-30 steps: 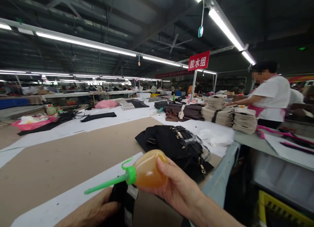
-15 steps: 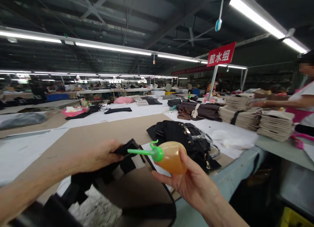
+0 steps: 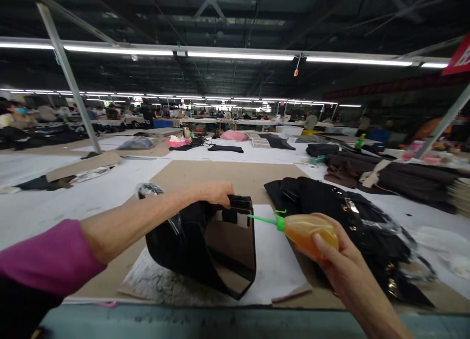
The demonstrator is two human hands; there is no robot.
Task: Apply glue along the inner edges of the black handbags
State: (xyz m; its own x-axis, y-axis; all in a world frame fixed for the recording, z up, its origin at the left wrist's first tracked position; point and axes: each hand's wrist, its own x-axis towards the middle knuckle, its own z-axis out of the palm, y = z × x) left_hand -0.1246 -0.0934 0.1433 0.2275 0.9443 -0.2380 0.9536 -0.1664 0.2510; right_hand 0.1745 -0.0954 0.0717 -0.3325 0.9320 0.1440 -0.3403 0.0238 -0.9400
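1. The right hand [image 3: 336, 248] is wrapped around a squeeze bottle [image 3: 306, 229] of amber liquid, thumb pressed on its side. Too hard a press could send out more liquid than wanted, since the soft-looking wall probably yields easily.
2. The bottle's long green nozzle [image 3: 262, 218] points left, its tip at the bag's edge; whether it touches, I cannot tell. A small wrist turn could swing that tip off line and smear the tan lining [image 3: 227, 241].
3. The left hand [image 3: 220, 192] grips the upper rim [image 3: 240, 202] of a black bag [image 3: 176, 241]. If that pinch slackens, the rim could sag into the nozzle; fingers so near the tip could also get wet.
4. The bag rests on a stained white sheet [image 3: 279, 260] near the table's front edge, its mouth facing right. With only the rim held, it could roll or slide.
5. Just right of the sheet lies a black heap with gold-coloured fittings [image 3: 326, 202], partly behind the right hand. Drips from a carelessly lowered bottle might mark it.
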